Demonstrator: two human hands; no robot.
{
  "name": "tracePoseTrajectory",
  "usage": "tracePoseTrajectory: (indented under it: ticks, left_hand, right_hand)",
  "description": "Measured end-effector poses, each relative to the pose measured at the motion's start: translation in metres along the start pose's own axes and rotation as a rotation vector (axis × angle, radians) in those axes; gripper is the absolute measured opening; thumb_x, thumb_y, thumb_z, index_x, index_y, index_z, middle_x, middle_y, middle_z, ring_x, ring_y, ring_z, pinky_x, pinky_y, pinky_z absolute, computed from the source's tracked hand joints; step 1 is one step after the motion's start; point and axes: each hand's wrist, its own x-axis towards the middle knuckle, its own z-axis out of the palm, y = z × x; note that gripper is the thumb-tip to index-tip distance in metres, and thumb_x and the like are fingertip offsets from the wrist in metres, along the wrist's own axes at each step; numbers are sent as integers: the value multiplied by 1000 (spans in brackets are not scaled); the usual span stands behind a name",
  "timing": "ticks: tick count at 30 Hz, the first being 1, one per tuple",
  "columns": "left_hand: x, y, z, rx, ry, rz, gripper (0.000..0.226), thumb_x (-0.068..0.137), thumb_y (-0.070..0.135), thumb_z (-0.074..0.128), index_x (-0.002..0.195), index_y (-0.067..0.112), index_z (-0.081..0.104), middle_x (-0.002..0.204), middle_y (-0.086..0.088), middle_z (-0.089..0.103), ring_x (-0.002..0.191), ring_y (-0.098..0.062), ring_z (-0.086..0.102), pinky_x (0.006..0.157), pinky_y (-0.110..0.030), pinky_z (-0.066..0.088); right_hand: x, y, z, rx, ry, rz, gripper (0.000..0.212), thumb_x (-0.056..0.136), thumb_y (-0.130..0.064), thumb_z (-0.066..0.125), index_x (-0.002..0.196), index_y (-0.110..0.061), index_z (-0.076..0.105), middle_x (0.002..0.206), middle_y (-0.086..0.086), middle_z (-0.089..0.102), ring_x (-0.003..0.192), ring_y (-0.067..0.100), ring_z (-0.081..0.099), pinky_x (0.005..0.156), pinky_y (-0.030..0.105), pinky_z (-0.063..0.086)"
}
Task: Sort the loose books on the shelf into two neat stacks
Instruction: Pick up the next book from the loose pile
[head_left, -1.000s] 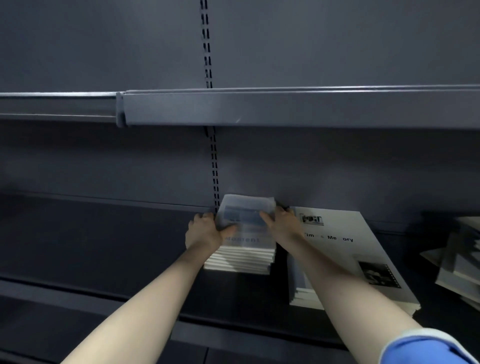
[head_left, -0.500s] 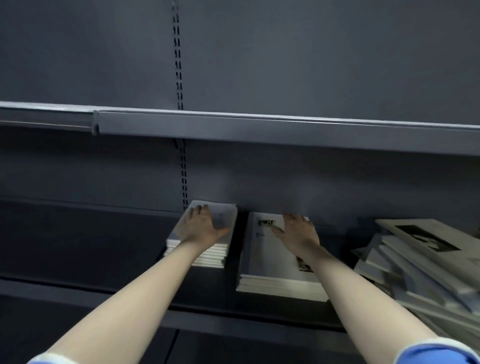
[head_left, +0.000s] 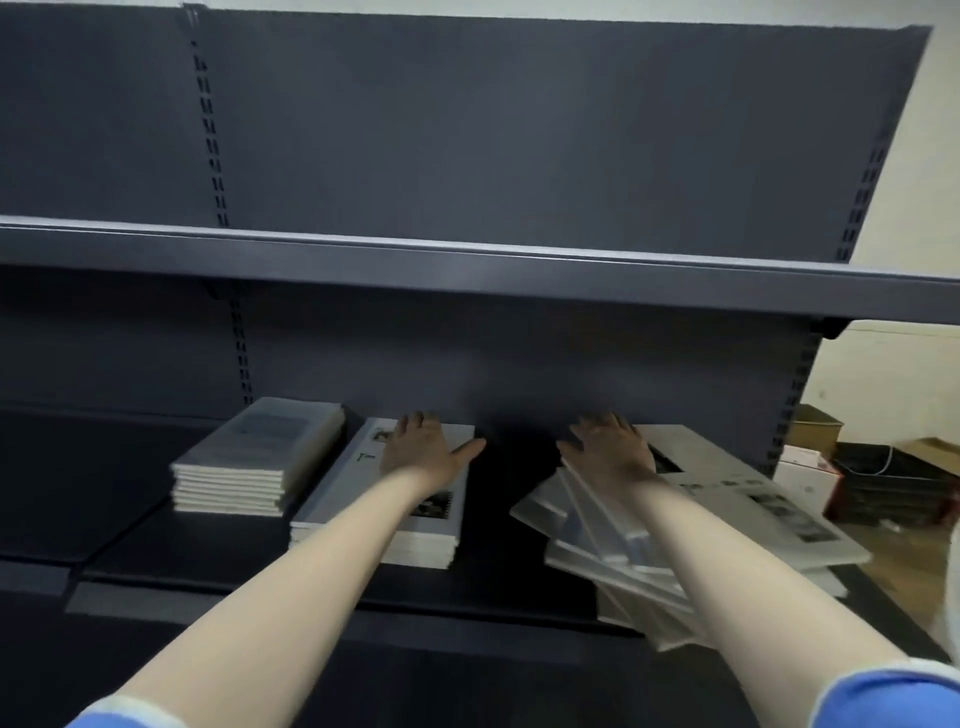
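Observation:
On the dark shelf (head_left: 156, 551) stand two neat stacks: a stack of small grey books (head_left: 260, 457) at the left and a stack of larger white books (head_left: 343, 499) beside it. My left hand (head_left: 423, 447) lies flat over the white stack, fingers straight. To the right sprawls a messy pile of loose books (head_left: 613, 535), some slanting over the shelf's front edge. My right hand (head_left: 610, 447) is spread open over the pile's far end, fingers straight, next to a large white book (head_left: 753, 499) lying on top.
An upper shelf board (head_left: 467, 265) juts out above the hands. A bare gap of shelf lies between the white stack and the loose pile. Beyond the shelf's right end, cardboard boxes (head_left: 815, 431) and a dark crate (head_left: 893, 483) sit on the floor.
My view has swung right. My left hand left the small grey stack and now lies on the white stack. My right hand left the white stack and reached over to the loose pile.

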Motion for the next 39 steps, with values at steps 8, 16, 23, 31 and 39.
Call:
tracePoseTrajectory:
  ticks: [8, 16, 23, 31, 39]
  left_hand:
    - [-13, 95, 49, -28, -85, 39, 93, 84, 75, 31, 151, 12, 16, 159, -7, 13, 146, -25, 12, 118, -40, 16]
    - [-13, 144, 75, 7, -159, 82, 97, 80, 80, 28, 147, 11, 30, 156, -10, 23, 144, -28, 19, 117, -43, 20]
    - [-7, 161, 85, -14, -179, 71, 102, 76, 83, 33, 143, 5, 36, 149, -14, 34, 138, -32, 29, 114, -42, 25]
    - [-7, 163, 80, -102, -196, 51, 117, 55, 94, 39, 140, 14, 41, 147, -8, 38, 135, -33, 29, 109, -47, 32]
    - [-4, 161, 84, -233, -186, 12, 105, 51, 95, 41, 124, 21, 55, 137, -5, 49, 130, -31, 37, 106, -43, 34]
  right_hand:
    - [-25, 98, -14, 4, -57, 108, 53, 98, -49, 35, 135, -11, 42, 137, 12, 44, 131, 29, 38, 107, 38, 31]
    - [-40, 150, -21, 89, -56, 239, 56, 96, -50, 36, 132, -9, 45, 134, 14, 46, 127, 32, 41, 103, 39, 32]
    - [-39, 167, -17, 128, -20, 367, 69, 88, -62, 40, 126, -6, 55, 129, 15, 52, 120, 33, 47, 95, 38, 40]
    - [-37, 168, -11, 240, 65, 414, 68, 82, -64, 48, 112, -6, 66, 120, 18, 57, 113, 35, 49, 90, 36, 41]
    - [-40, 166, -18, 397, 224, 401, 65, 81, -57, 62, 116, -3, 54, 118, 20, 53, 117, 36, 45, 90, 39, 42]
